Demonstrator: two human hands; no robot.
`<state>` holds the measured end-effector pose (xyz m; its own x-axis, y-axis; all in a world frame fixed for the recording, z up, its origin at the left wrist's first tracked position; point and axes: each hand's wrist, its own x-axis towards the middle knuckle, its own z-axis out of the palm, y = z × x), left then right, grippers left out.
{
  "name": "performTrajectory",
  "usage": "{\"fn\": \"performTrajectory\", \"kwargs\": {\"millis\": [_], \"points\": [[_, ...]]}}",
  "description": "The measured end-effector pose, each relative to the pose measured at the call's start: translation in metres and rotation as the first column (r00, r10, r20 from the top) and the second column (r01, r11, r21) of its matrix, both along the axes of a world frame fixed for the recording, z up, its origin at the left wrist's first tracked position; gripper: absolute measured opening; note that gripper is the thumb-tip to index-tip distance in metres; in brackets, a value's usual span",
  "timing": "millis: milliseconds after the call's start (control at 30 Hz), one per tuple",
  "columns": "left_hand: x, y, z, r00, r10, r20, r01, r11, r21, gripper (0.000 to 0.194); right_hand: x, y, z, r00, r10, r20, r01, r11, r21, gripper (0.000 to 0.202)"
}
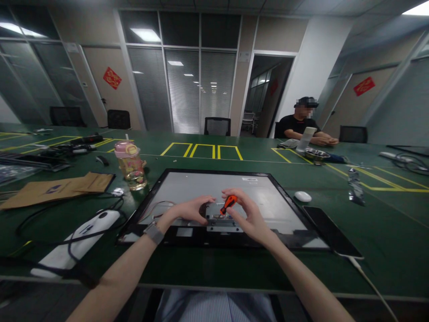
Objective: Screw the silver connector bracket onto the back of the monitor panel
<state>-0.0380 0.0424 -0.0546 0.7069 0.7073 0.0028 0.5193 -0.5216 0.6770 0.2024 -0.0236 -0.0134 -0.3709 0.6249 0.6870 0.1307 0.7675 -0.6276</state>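
Observation:
A flat display panel (264, 192) with a black frame lies on the green table before me, its grey metal back facing up. Near its front edge sits a small metal bracket (223, 227) with parts in its middle too small to make out. My right hand (250, 214) grips an orange and black screwdriver (230, 202) between thumb and fingers, tilted over the bracket. At the bracket's left side, my left hand (192, 209) curls its thumb and fingers around a dark piece at the edge. Thin wires (157, 205) run across the panel to the left.
Left of the panel stand a pink-lidded cup (127, 156), a brown paper bag (60, 190) and a white power strip (78, 241) with black cables. To the right lie a phone (331, 230) on a cable and a white earbud case (303, 197). Another person (303, 120) sits across the table.

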Motion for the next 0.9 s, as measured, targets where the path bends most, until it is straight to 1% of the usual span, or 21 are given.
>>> {"fn": "performTrajectory", "kwargs": {"millis": [67, 133, 300, 500, 700, 767, 900], "points": [[0.0, -0.002, 0.001, 1.0, 0.018, -0.004, -0.019, 1.0, -0.015, 0.077, 0.0, 0.003, -0.002, 0.997, -0.074, -0.024, 0.074, 0.997, 0.034, 0.026], [0.0, -0.003, 0.002, 1.0, 0.024, -0.013, -0.024, 0.999, -0.027, 0.077, 0.0, 0.007, -0.006, 0.993, -0.108, -0.053, 0.111, 0.993, 0.043, 0.024], [0.0, -0.002, 0.002, 0.999, 0.035, -0.03, -0.036, 0.999, -0.032, 0.079, 0.0, 0.01, -0.014, 0.993, -0.1, -0.061, 0.102, 0.994, 0.037, 0.033], [0.0, -0.001, 0.0, 1.0, 0.014, 0.003, -0.014, 1.0, -0.009, 0.078, 0.002, 0.008, -0.015, 0.996, -0.078, -0.04, 0.08, 0.996, 0.03, 0.035], [0.001, -0.004, 0.005, 1.0, 0.02, 0.0, -0.02, 1.0, -0.019, 0.076, 0.005, 0.009, -0.014, 0.988, -0.083, -0.133, 0.081, 0.996, -0.026, 0.039], [0.002, -0.004, 0.006, 0.999, 0.032, -0.013, -0.032, 0.999, -0.027, 0.078, 0.006, 0.009, -0.014, 0.978, -0.121, -0.172, 0.118, 0.993, -0.027, 0.038], [0.002, -0.003, 0.006, 0.999, 0.03, -0.036, -0.031, 0.999, -0.031, 0.079, 0.009, 0.008, -0.013, 0.939, -0.232, -0.255, 0.24, 0.971, 0.001, 0.032]]}}
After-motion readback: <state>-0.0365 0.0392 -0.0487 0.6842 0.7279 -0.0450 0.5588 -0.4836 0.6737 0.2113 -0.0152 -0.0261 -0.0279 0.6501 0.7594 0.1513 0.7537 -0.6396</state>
